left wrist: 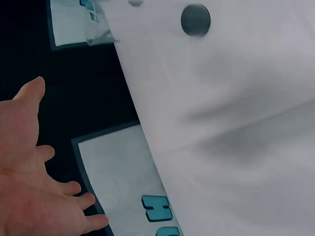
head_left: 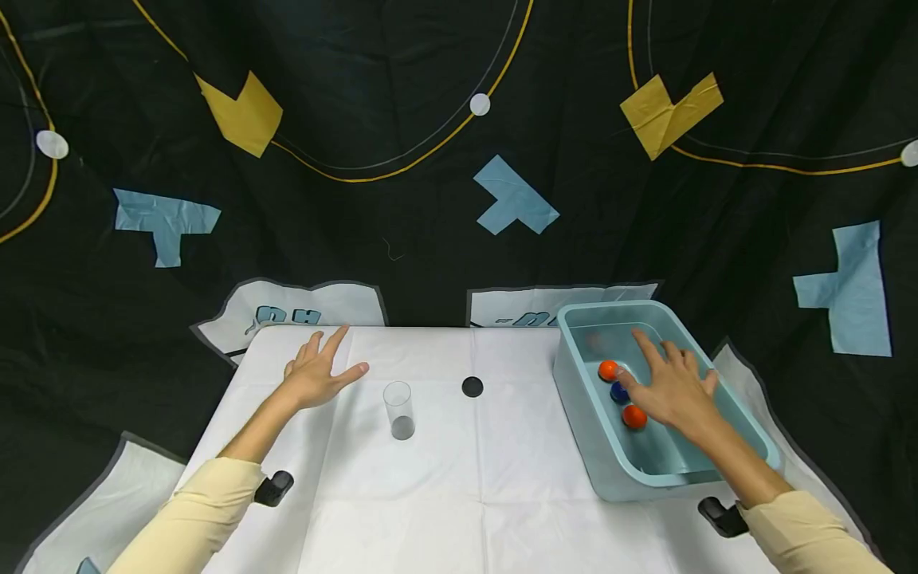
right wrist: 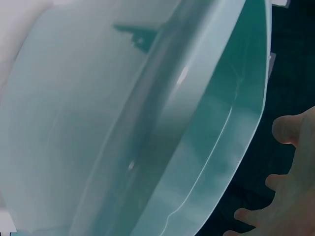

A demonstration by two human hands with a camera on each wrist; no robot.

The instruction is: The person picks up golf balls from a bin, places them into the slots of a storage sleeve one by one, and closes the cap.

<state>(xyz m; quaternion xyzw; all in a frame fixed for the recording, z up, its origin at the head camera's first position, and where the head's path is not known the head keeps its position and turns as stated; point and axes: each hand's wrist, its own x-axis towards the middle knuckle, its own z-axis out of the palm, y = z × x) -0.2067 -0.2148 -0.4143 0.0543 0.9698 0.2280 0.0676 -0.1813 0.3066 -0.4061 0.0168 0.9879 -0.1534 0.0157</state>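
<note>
My left hand [head_left: 315,381] is held over the white table's left side, fingers spread and holding nothing. To its right stands a clear drinking glass [head_left: 398,410], upright and apart from the hand. My right hand [head_left: 677,391] hovers above a light blue plastic bin [head_left: 595,446], its fingers spread, with nothing in its grasp. Inside the bin lie an orange ball [head_left: 608,370], a blue ball [head_left: 619,392] and a second orange ball [head_left: 634,417], close to the thumb side of the hand. In the right wrist view the fingers [right wrist: 283,129] appear beyond the bin's rim.
A small black disc [head_left: 472,387] lies on the white tablecloth [head_left: 402,510] between glass and bin. A black curtain [head_left: 344,231] with yellow and blue tape pieces hangs behind the table. Dark wrist devices [head_left: 275,488] are by both cuffs.
</note>
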